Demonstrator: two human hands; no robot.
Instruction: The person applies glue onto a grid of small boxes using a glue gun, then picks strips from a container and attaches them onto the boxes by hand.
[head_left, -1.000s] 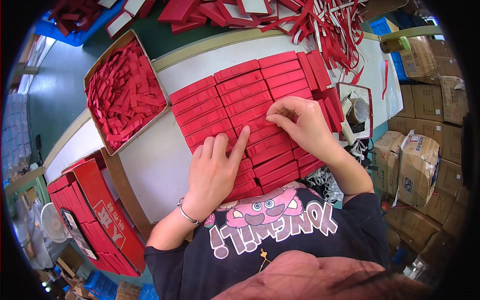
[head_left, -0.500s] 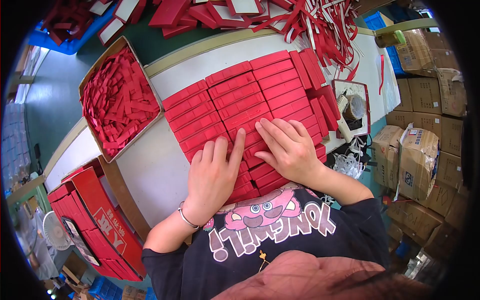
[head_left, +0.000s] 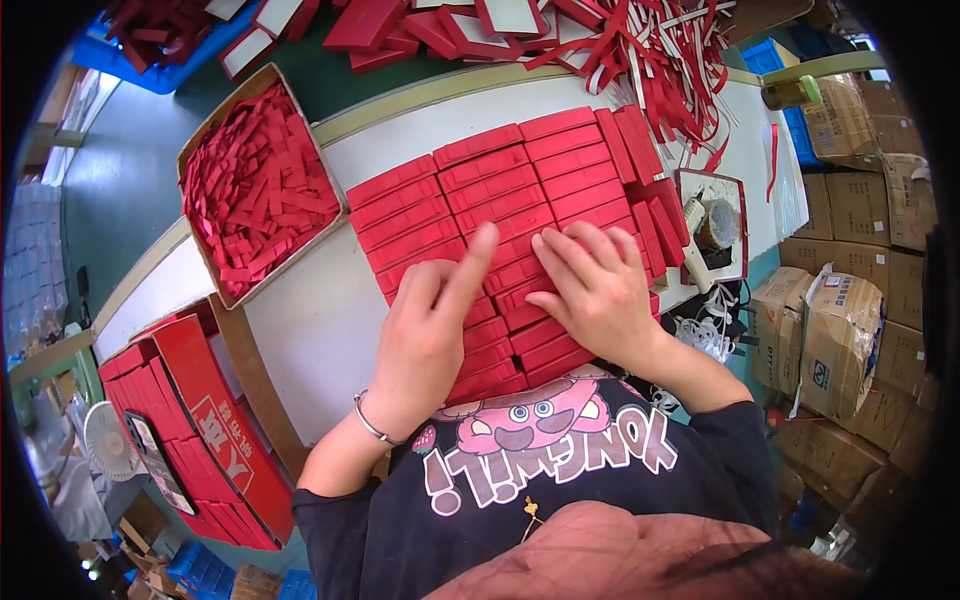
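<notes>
1. Your left hand [head_left: 430, 310] lies over the block of slim, red rectangular boxes [head_left: 508, 222] on the flat white tabletop [head_left: 310, 330], index finger extended, nothing visibly gripped.
2. Your right hand [head_left: 600, 295], loosely spread, apparently ungripping, touches the boxes — light, even pressure should keep edges aligned.
3. Beyond, leftward: an open brown cardboard carton [head_left: 319, 152] of flat red strips [head_left: 262, 185].

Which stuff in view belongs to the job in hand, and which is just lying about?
Likely the job:
- stacked red boxes, under left hand and right hand
- maybe red strips

Seemingly lying about:
- tape roll
- fan
- phone
- brown cartons
</notes>
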